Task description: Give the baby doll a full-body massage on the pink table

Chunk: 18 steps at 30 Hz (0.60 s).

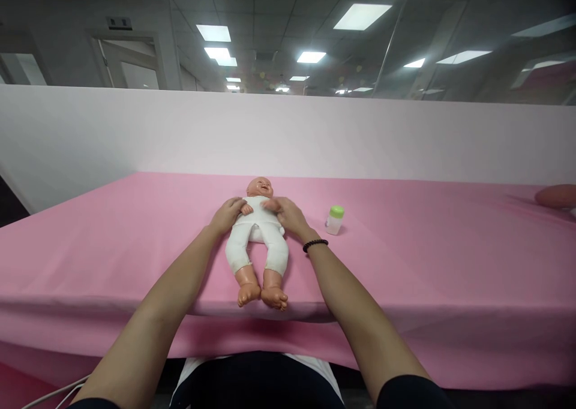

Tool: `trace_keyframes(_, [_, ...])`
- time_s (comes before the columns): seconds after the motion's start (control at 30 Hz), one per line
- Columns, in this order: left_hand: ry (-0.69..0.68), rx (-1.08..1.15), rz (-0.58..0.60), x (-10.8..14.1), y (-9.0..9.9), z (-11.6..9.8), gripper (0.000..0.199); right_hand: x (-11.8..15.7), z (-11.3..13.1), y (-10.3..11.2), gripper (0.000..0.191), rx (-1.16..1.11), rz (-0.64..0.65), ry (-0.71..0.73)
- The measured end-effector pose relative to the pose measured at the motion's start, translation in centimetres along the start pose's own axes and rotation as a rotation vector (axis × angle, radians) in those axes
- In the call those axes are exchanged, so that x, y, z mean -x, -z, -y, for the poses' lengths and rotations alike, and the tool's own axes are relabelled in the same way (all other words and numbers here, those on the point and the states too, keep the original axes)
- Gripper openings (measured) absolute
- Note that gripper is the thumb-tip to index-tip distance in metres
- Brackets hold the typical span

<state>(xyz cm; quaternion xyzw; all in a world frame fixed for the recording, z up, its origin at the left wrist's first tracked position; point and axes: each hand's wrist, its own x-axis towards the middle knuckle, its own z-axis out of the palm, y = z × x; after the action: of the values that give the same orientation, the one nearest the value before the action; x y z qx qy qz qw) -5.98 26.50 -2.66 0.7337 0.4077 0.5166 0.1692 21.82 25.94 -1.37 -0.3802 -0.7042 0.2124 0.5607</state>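
Note:
A baby doll (258,217) with a white cloth body and bare plastic head, hands and feet lies on its back, feet toward me. My left hand (228,214) is at the doll's side by its arm, the fingers curled around next to the small plastic hand. Across from it, my right hand (290,215) holds the doll's other arm, that small hand showing by my fingers. The fingertips of both hands are partly hidden. A small bottle (335,220) with a green cap and a whitish body stands to the right of my right hand.
The doll lies near the front edge of a table with a pink cloth (432,247). A white partition (315,136) rises behind it, with glass above. At the far right edge is part of a skin-toned plastic object (555,197). Cables (58,392) hang at lower left.

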Motion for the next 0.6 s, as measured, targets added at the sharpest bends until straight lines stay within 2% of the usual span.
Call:
trace_keyframes(0.1, [-0.044,-0.048,0.074,0.0,0.1,-0.7,0.035,0.2,0.7,-0.4,0.047,0.063,0.147,0.083])
trace_keyframes(0.2, [-0.045,-0.049,0.067,0.2,0.2,-0.5,0.037,0.3,0.7,-0.3,0.055,0.086,0.161,0.114])
trace_keyframes(0.27, [-0.022,-0.020,0.021,0.2,0.1,-0.1,0.036,0.3,0.5,-0.4,0.058,0.078,0.123,0.109])
trace_keyframes(0.37, [0.069,0.061,-0.136,-0.1,-0.2,0.7,0.041,0.1,0.0,-0.6,0.061,0.042,-0.029,0.045])
trace_keyframes(0.53, [0.354,0.242,-0.466,-1.3,0.4,2.8,0.045,-0.7,-2.0,0.3,0.070,-0.030,-0.428,-0.225])
trace_keyframes(0.6, [0.457,0.305,-0.533,-1.6,0.9,3.8,0.045,-0.7,-2.9,1.1,0.068,-0.071,-0.496,-0.270])
